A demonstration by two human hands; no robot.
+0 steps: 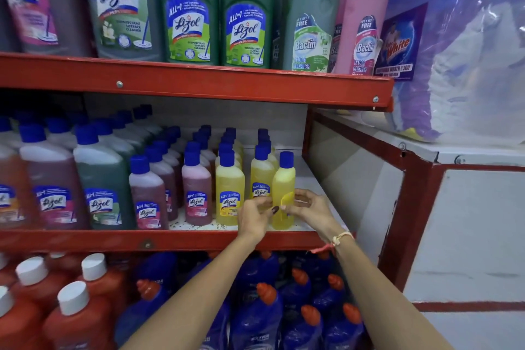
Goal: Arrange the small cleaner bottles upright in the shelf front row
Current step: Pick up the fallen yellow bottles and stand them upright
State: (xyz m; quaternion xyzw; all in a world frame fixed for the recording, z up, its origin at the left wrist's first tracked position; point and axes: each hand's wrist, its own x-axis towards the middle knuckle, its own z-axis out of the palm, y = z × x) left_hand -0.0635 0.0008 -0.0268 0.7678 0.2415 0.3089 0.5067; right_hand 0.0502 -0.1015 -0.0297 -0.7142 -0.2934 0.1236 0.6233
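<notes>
Small yellow bottle [284, 190] stands upright at the right end of the front row on the middle shelf [181, 239], blue cap on, its label turned sideways to the camera rather than facing out. Both hands are at its lower body: left hand [254, 217] touches the bottle's left side with thumb and fingertips, right hand [308, 207] cups its right side, fingers curled. Looks like a light two-sided pinch on the bottle, not a full wrap; how firm the contact is, cannot tell.

Just left of the yellow bottle and a little behind it is a second yellow bottle [261, 176]. Further left is a third yellow bottle [230, 193], then the pink bottles [196, 193]. Right of the yellow bottle the shelf floor is bare up to the side panel [352, 176].

Risks, as I judge them:
- The bottle is tall and narrow and gripped low, so a quick twist to face the label out could tip it.
- It sits near the red front lip, so a pull toward the person could drop it onto the blue bottles [257, 318] on the shelf below the yellow bottle.
- The left hand is just beside the neighbouring yellow bottle, so a knuckle bump could knock it into the row.
- A push to the right would leave an uneven gap.
</notes>
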